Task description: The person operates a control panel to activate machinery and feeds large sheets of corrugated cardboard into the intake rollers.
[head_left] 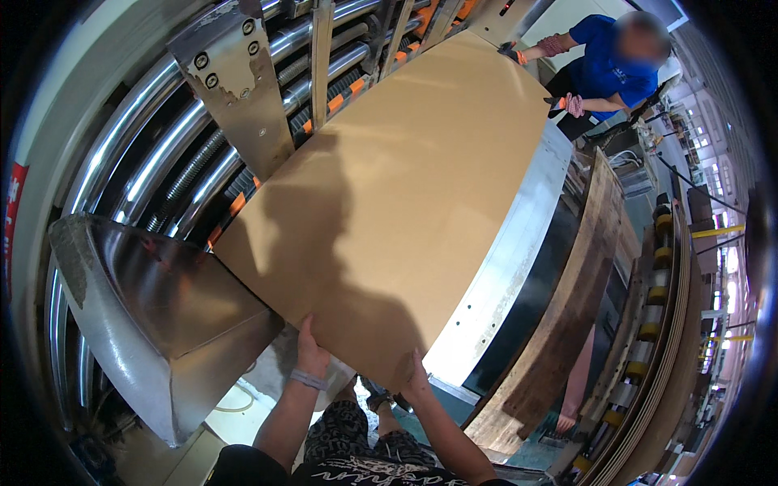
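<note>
Left hand (312,354) and right hand (416,381) pinch the near edge of the brown sheet (429,170), thumbs on top! It lies along the metal ledge's (515,247) left edge; chrome rollers (158,162) flank it, a bent guard (162,332) crowds its near-left corner, a co-worker (612,77) at the far end.

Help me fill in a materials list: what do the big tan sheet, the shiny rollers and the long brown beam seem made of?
Tan sheet: probably cardboard, smooth, low-sheen, from its kraft colour. Shiny rollers: likely polished metal, given bright streaks. Brown beam: apparently worn, unpainted wood, with patchy dark stains.
</note>
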Tool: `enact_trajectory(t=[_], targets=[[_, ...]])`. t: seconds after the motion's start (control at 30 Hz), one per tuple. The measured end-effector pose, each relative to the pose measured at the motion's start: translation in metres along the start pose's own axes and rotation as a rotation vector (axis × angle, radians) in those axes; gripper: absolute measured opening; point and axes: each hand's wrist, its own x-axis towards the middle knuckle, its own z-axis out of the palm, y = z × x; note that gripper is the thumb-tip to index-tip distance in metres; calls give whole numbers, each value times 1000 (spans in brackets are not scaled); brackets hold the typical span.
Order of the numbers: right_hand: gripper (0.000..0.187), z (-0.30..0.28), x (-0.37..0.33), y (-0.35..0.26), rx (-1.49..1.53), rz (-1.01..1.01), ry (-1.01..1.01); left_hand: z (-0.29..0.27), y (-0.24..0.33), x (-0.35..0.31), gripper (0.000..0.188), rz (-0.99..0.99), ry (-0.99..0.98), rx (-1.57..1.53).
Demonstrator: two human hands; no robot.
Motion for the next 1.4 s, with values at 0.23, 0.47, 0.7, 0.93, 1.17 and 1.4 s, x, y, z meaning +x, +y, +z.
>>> enact_trajectory(t=[0.23, 0.47, 0.7, 0.93, 1.17, 1.4], targets=[[57, -48, 20, 22, -434, -254, -103, 8, -3, -7, 37, 31, 61, 41], [57, -37, 21, 19, -241, -197, -79, -3, -2, 2, 37, 39, 96, 94], [56, -19, 16, 12, -46, -56, 27, -1, 0, -1, 38, 21, 90, 123], [53, -16, 16, 10, -60, -82, -47, -8, -1, 10, 37, 11, 101, 65], [52, -20, 19, 13, -53, -104, -29, -12, -3, 12, 36, 26, 78, 66], [54, -68, 44, 32, -474, -300, -119, -21, -1, 20, 37, -34, 58, 96]])
